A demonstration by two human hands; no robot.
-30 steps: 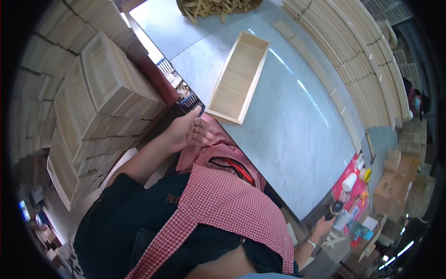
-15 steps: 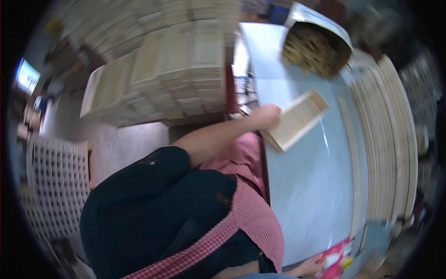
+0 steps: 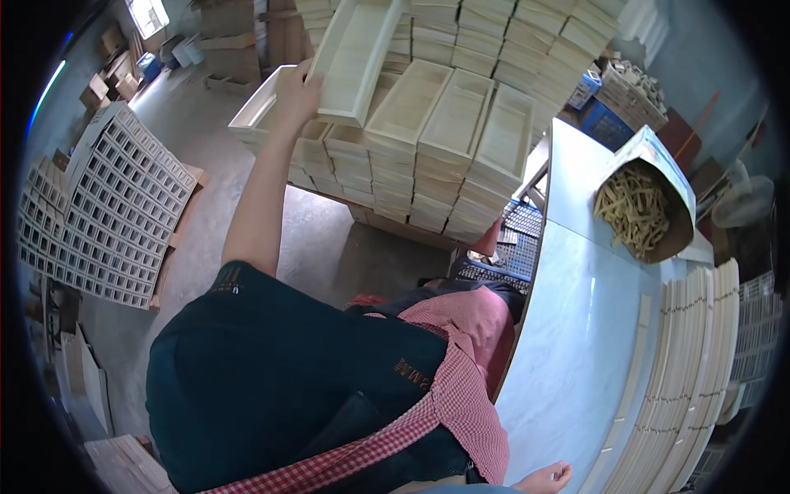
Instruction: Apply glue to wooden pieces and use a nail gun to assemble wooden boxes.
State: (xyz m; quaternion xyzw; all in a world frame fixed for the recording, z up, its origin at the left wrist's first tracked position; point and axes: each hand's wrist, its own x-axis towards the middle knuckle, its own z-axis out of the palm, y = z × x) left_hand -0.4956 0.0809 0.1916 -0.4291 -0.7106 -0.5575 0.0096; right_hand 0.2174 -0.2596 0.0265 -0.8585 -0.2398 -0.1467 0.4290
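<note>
My left hand (image 3: 298, 97) is stretched out ahead of me, its fingers closed on the edge of a shallow rectangular wooden tray (image 3: 355, 62). This tray is tilted over the near rows of stacked wooden trays (image 3: 411, 107), and its lower end overlaps their tops. Low in the picture, my right hand (image 3: 550, 477) is beside the near part of the pale worktable (image 3: 543, 329). Its fingers are loosely curled and slightly apart, with nothing visible in them; part of this hand is cut off by the lower edge.
A carton (image 3: 683, 189) of thin wooden offcuts (image 3: 634, 210) lies on its side on the worktable. Bundled wooden strips (image 3: 687, 362) line the table's right side. White lattice-like stacks (image 3: 132, 206) stand on the left floor. A dark plastic crate (image 3: 518, 230) sits beside the table.
My left hand has carried the wooden tray from above the worktable leftward to the stacked trays. My view has turned left. The pink item near my right hand is no longer visible.
</note>
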